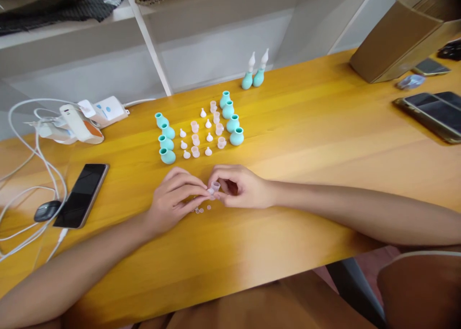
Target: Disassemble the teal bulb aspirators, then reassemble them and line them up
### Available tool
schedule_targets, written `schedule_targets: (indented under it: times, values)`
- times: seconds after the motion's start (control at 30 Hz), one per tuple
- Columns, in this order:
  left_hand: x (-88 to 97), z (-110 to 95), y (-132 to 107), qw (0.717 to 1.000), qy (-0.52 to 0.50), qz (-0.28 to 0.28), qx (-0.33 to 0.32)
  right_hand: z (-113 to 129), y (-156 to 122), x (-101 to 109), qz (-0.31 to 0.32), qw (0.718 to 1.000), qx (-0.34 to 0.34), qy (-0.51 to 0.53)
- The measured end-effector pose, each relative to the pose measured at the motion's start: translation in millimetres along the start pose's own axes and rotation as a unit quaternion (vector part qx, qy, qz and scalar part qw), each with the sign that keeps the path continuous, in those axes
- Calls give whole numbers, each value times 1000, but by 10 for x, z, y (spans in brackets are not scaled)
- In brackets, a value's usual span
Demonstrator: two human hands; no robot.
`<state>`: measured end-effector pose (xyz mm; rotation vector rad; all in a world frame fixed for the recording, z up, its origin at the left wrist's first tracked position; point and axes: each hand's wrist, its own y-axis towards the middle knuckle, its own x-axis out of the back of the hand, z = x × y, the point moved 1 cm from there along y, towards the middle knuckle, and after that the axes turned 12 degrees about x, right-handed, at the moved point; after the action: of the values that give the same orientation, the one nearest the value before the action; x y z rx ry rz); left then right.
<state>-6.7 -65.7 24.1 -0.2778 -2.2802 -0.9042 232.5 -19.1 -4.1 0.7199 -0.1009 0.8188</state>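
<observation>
Just above the wooden tabletop, a small translucent plastic cup (215,186) with a side spout is held between both hands. The fingers of my right hand (241,187) are closed around its rim and far side. From the other side, my left hand (176,194) pinches the cup's spout end; whether a second tiny part sits between those fingertips is hidden. Tiny clear discs (200,210) lie below the hands. Beyond them stand rows of translucent cups (195,139) and white tips (209,137), flanked by teal bulbs (236,136) on the right and more teal bulbs (167,156) on the left.
Two teal bulbs with white nozzles (258,77) stand near the back edge. At left lie a phone (82,194), a black mouse (47,211), white cables and a power strip (81,123). A cardboard box (399,38) and another phone (432,113) sit at right.
</observation>
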Motion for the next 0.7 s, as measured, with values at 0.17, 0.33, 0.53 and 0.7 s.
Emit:
schedule_targets:
  times: [0.17, 0.33, 0.53, 0.7]
  values:
    - [-2, -10, -5, 1000, 0, 4, 1, -2, 1, -3, 1, 1000, -2, 4]
    - [-9, -29, 14, 1000, 1, 0, 5, -1, -5, -6, -2, 1000, 4, 2]
    - [-19, -4, -3, 1000, 10, 2, 18, 7, 4, -1, -4, 1000, 8, -8]
    - [-12, 7, -4, 1000, 5, 4, 18, -1, -3, 0, -5, 1000, 8, -8]
